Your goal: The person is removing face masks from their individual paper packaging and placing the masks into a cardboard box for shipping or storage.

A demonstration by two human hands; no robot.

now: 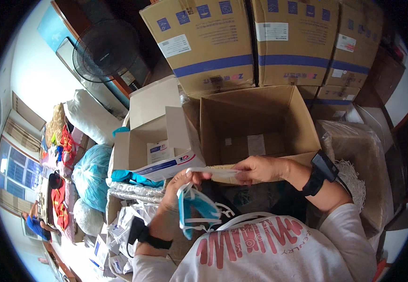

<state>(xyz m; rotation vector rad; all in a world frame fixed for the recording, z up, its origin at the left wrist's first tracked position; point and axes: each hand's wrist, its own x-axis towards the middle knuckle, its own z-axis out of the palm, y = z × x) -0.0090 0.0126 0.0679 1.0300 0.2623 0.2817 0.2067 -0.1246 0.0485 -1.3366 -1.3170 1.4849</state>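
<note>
My left hand (183, 182) is closed, fingers pinched round one end of a narrow white strip (218, 171). My right hand (260, 169) grips the other end, so the strip runs nearly straight between the two. Below the left fingers hang blue face masks (195, 207) with white edges and loops; how many I cannot tell. Just beyond the hands stand a small white carton (167, 168) with raised flaps and packets inside, and a larger open brown cardboard box (260, 110) with pale slips on its bottom. Whether the strip joins the masks is unclear.
Tall sealed cartons (208, 51) line the back. At right, a plastic-lined box (377, 188) holds white cords (351, 181). At left are white packets (136, 221), stuffed blue bags (93, 174) and a black fan (105, 50). A person in blue (35, 225) is far left.
</note>
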